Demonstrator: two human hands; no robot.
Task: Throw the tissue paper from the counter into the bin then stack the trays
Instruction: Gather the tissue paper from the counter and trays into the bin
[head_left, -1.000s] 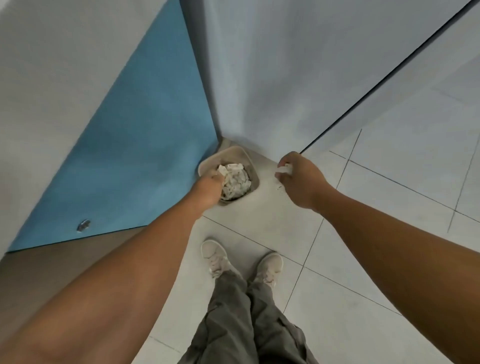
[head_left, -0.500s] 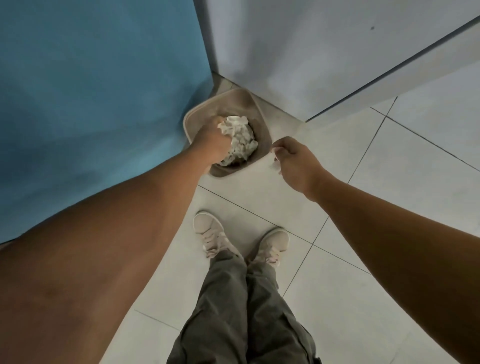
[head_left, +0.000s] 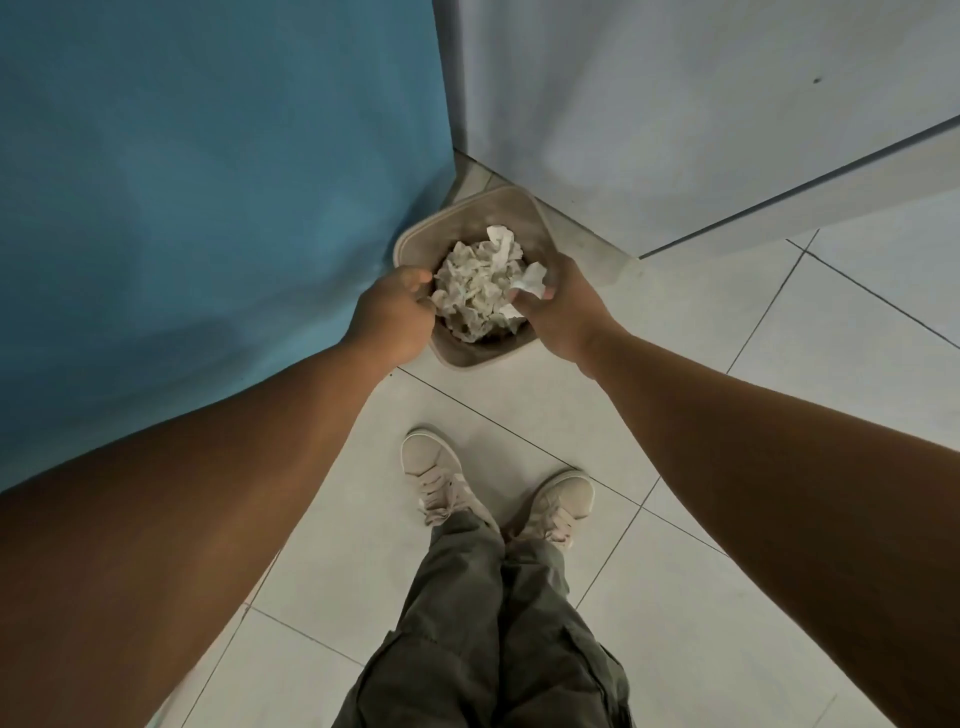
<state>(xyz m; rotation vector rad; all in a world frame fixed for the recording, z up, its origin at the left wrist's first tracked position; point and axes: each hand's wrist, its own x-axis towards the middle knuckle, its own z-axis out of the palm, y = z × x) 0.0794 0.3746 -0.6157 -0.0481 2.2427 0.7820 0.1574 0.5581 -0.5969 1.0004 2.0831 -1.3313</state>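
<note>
A beige bin stands on the floor in the corner between a blue panel and a white wall. A heap of crumpled tissue paper fills it. My right hand reaches over the bin's right rim and pinches a white piece of tissue above the heap. My left hand is at the bin's left rim with fingers curled against the heap; whether it holds anything is hidden. No trays are in view.
The blue panel rises on the left and the white wall behind the bin. My two shoes stand on pale floor tiles just in front of the bin.
My right hand has moved left with its tissue piece from beside the bin to over it. My left hand has drawn back from the heap to the left rim.
</note>
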